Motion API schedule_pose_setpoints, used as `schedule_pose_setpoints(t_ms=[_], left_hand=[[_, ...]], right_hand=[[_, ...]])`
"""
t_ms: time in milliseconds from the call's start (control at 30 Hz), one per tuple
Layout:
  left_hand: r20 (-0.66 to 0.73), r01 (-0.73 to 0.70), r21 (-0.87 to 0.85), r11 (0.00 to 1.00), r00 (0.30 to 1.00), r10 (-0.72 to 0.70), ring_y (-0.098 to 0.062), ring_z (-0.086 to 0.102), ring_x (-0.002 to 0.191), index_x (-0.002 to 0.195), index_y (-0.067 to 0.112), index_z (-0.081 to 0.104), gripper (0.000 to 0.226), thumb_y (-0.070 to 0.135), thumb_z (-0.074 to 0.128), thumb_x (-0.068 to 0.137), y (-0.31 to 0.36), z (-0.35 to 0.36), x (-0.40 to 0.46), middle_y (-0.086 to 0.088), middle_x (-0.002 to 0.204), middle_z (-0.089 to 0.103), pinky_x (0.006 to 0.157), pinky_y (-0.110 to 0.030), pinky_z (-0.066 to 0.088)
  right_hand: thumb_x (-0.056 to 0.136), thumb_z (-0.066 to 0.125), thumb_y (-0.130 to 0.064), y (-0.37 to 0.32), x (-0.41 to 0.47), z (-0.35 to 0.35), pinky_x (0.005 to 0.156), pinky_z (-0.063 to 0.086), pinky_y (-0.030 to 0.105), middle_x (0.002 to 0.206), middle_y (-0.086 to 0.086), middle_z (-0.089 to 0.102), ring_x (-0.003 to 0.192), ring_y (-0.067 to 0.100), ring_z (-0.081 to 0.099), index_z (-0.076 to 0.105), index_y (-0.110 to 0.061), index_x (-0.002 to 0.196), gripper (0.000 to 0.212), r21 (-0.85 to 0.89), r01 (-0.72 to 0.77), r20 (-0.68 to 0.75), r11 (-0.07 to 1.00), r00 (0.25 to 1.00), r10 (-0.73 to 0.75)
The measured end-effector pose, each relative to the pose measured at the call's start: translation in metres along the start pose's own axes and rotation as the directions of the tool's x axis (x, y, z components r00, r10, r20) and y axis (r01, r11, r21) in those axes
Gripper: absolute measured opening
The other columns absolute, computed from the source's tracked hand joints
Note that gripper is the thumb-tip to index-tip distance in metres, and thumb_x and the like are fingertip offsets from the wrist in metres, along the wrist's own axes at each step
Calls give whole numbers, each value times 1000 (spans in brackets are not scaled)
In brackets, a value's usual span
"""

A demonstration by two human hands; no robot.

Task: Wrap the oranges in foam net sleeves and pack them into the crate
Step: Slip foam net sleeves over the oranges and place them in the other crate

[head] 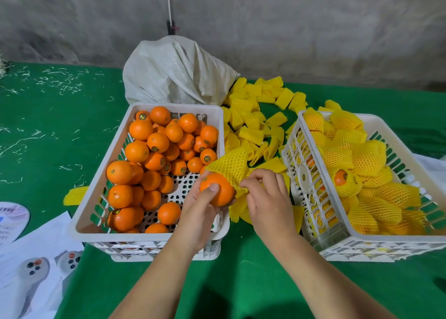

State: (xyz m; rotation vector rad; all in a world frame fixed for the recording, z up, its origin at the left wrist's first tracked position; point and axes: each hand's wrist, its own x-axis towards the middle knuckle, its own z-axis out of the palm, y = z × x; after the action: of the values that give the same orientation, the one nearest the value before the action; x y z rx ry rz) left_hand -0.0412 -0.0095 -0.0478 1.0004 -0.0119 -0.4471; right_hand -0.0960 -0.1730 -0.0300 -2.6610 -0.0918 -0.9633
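Note:
My left hand (201, 206) grips a bare orange (220, 189) above the right rim of the left white crate (96, 200), thumb pressed on its front. My right hand (264, 195) pinches the lower edge of a yellow foam net sleeve (229, 165) that lies over the orange's top right. The left crate holds several bare oranges (156, 142). The right white crate (362, 237) is tilted and holds several oranges wrapped in yellow sleeves (362, 156).
Several loose yellow sleeves (255, 115) lie on the green tablecloth (241, 282) between and behind the crates. One sleeve (74, 195) lies left of the left crate. A white woven sack (173, 69) stands behind. Printed papers (31, 258) cover the table's near left corner.

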Motion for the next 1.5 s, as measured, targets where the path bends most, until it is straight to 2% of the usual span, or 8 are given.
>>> schedule_pose_setpoints(t_ms=[133, 300, 500, 767, 933, 1100, 1300, 1500], left_hand=[[-24, -48, 2, 999, 999, 48, -30, 72, 111, 152, 18, 49, 100, 52, 94, 69, -3, -4, 3, -13, 133, 69, 88, -39, 60], [-23, -94, 239, 966, 994, 103, -26, 68, 123, 144, 46, 54, 81, 63, 90, 73, -12, -3, 5, -7, 138, 67, 106, -49, 55], [-80, -183, 246, 952, 975, 208, -27, 69, 105, 121, 61, 45, 56, 39, 79, 83, -10, 0, 6, 1, 120, 68, 88, -40, 58], [230, -75, 81, 994, 972, 54, -30, 64, 121, 145, 41, 54, 68, 14, 71, 84, -5, -7, 5, -10, 138, 65, 96, -44, 55], [15, -178, 149, 973, 984, 178, -28, 72, 114, 130, 37, 62, 64, 44, 94, 75, -8, 6, 2, -10, 126, 72, 86, -34, 61], [-177, -152, 217, 964, 965, 192, -23, 73, 111, 135, 30, 50, 79, 83, 69, 79, -8, 10, 4, 0, 120, 73, 83, -30, 61], [161, -189, 366, 911, 977, 138, -22, 60, 133, 148, 40, 47, 67, 51, 79, 91, -7, 0, 2, 2, 142, 64, 108, -41, 52], [-33, -137, 371, 918, 987, 160, -13, 72, 93, 113, 42, 52, 56, 49, 89, 72, -12, 5, 9, 7, 101, 73, 77, -36, 61]], right_hand=[[89, 64, 5, -4, -7, 2, 83, 54, 41, 109, 7, 61, 103, 26, 59, 71, -5, 103, 19, 165, -106, 65, 980, 993, 97], [89, 55, -5, -20, 2, -7, 90, 45, 15, 108, -11, 54, 109, 4, 57, 67, -12, 99, 17, 518, -311, 16, 797, 935, 355], [92, 49, -15, -20, -7, -6, 84, 49, 38, 111, -8, 55, 102, 21, 52, 61, -17, 105, 18, 250, -90, 157, 964, 986, 51], [86, 54, -11, -18, -7, 5, 81, 40, 24, 120, -1, 44, 111, 23, 45, 49, -24, 102, 22, 248, -149, 165, 957, 980, 110], [90, 60, 11, -7, -1, 5, 81, 45, 22, 114, 0, 55, 103, 9, 52, 58, -10, 104, 25, 404, -303, 166, 863, 952, 256], [95, 50, -9, -32, -6, 8, 72, 45, 25, 103, -8, 50, 91, 11, 51, 56, -16, 108, 16, 370, -193, 162, 909, 977, 141], [92, 50, -5, -17, 16, -1, 82, 48, 37, 108, -1, 51, 100, 21, 52, 58, -9, 105, 16, 398, -267, 36, 877, 960, 276], [98, 43, -17, -7, 18, -13, 81, 53, 35, 117, 4, 53, 105, 24, 59, 63, -9, 116, 29, 347, -40, 143, 937, 990, -11]])
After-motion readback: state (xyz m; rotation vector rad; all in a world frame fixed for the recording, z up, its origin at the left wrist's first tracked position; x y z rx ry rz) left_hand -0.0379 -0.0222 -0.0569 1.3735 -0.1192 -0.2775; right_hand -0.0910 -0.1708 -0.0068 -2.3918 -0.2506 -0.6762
